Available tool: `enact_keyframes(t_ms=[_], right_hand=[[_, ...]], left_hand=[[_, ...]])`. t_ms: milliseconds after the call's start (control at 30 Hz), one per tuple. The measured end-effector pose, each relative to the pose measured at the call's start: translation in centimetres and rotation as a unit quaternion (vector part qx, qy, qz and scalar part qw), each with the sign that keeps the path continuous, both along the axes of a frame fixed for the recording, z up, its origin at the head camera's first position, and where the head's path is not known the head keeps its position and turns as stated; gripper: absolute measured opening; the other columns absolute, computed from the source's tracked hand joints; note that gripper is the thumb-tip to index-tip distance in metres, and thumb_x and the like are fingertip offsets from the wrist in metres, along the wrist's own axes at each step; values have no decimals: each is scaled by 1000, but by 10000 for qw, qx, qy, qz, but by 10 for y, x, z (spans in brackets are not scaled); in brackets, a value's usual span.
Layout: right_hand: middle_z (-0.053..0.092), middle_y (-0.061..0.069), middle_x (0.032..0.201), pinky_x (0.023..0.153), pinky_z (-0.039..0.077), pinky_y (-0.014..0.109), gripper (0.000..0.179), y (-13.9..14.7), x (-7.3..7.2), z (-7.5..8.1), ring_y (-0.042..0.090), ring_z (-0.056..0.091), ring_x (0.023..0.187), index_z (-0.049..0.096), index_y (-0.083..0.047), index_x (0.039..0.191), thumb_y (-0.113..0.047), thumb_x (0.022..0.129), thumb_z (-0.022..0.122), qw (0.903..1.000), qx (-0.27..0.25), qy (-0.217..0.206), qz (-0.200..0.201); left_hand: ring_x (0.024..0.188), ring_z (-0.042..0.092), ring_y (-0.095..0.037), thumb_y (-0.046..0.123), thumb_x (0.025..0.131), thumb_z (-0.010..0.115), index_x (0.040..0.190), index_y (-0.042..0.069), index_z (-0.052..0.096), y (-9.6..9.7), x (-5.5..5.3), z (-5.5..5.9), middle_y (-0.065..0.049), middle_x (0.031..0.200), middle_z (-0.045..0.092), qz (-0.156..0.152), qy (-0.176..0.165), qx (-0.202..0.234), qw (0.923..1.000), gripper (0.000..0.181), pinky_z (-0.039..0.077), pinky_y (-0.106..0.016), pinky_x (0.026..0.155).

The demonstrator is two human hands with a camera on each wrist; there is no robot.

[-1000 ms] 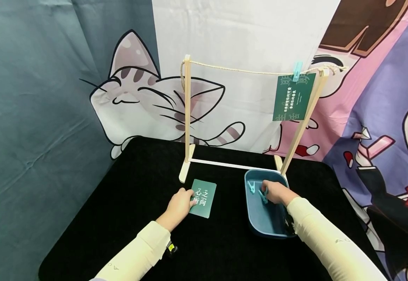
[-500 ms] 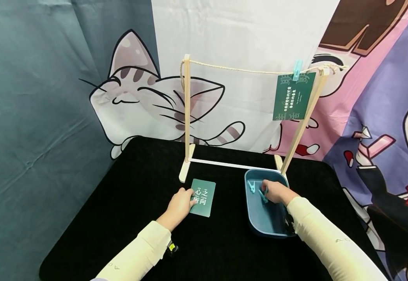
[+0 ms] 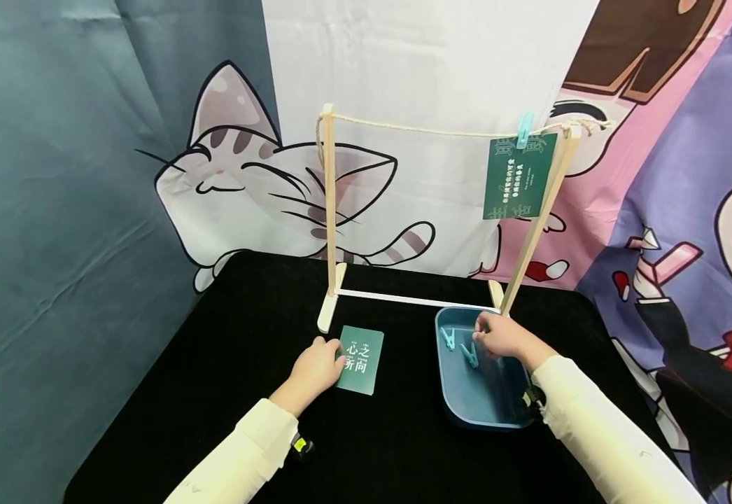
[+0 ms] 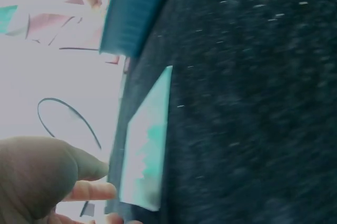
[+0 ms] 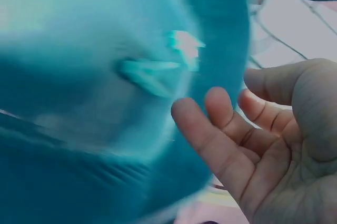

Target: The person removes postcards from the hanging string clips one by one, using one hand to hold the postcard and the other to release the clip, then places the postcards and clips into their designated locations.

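A green card (image 3: 361,360) with white characters lies flat on the black tabletop. At its left edge is my left hand (image 3: 312,369), its thumb and fingers loosely spread. In the left wrist view the fingertips (image 4: 108,190) are beside the card (image 4: 147,150), not gripping it. My right hand (image 3: 509,337) is over the blue bin (image 3: 476,409), with nothing between its fingers. Two light-blue clothespins, one clothespin (image 3: 447,339) near the bin's left wall and another clothespin (image 3: 469,355) nearer the hand, lie inside. In the right wrist view my right fingers (image 5: 197,124) are parted and apart from the clothespins.
Behind stands a wooden frame (image 3: 330,210) with a rope (image 3: 416,130) strung between two posts. Near the right post another green card (image 3: 517,178) hangs from a clothespin (image 3: 524,131). A printed cartoon cloth (image 3: 215,168) covers the wall behind the table.
My right hand has risen off the clothespin in the bin and shifted slightly, leaving it there. The left hand stays by the card. The head view has shifted a little.
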State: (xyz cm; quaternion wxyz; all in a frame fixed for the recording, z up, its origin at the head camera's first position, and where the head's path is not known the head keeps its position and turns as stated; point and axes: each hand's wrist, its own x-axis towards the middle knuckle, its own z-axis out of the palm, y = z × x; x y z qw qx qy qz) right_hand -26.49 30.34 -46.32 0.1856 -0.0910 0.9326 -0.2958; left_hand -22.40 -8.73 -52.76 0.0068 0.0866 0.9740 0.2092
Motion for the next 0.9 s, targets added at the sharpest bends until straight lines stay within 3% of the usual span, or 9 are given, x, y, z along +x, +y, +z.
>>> enact_keyframes(t_ms=[200, 367, 533, 700, 800, 900], right_hand=[[60, 11, 73, 58, 58, 35, 12, 10, 11, 38, 19, 63, 62, 56, -2, 94, -11, 103, 56, 9991, -285, 277, -130], [61, 6, 68, 53, 55, 33, 15, 23, 20, 81, 20, 62, 59, 59, -5, 90, -15, 101, 61, 9950, -210, 976, 81], [62, 6, 67, 50, 54, 31, 17, 36, 17, 144, 20, 63, 58, 61, -5, 89, -16, 102, 60, 9779, -266, 2072, 12], [65, 7, 66, 48, 47, 26, 20, 38, 4, 210, 14, 63, 56, 61, -7, 95, -26, 102, 60, 9541, -292, 2907, -664], [65, -2, 65, 47, 45, 22, 16, 32, -7, 252, 8, 63, 55, 61, -15, 97, -30, 101, 62, 9412, -542, 3127, -1159], [65, -9, 75, 47, 49, 18, 8, 21, -24, 294, 5, 64, 52, 60, -21, 99, -28, 99, 64, 9264, -1237, 3194, -1562]], left_hand=[[72, 58, -21, 28, 95, 68, 106, 14, 71, -10, -1, 17, -9, 95, 63, 100, 100, 75, 9999, 18, 51, -42, 62], [67, 56, -14, 25, 97, 64, 94, 18, 73, -4, -11, 48, 4, 79, 63, -254, 517, 475, 9972, 12, 48, -34, 58], [66, 57, -12, 21, 100, 58, 92, 19, 74, 19, -38, 97, 8, 74, 64, -847, 1111, 923, 9859, 18, 50, -32, 60], [79, 60, -14, 20, 102, 54, 92, 17, 71, 54, -71, 148, 5, 87, 67, -1408, 1670, 1162, 9689, 21, 52, -33, 73], [80, 60, -13, 22, 104, 52, 97, 16, 70, 80, -88, 171, 3, 91, 67, -1597, 1569, 1600, 9614, 20, 52, -31, 75], [89, 63, -13, 25, 104, 54, 109, 14, 70, 109, -104, 189, 2, 101, 70, -1653, 1254, 2145, 9544, 21, 51, -27, 83]])
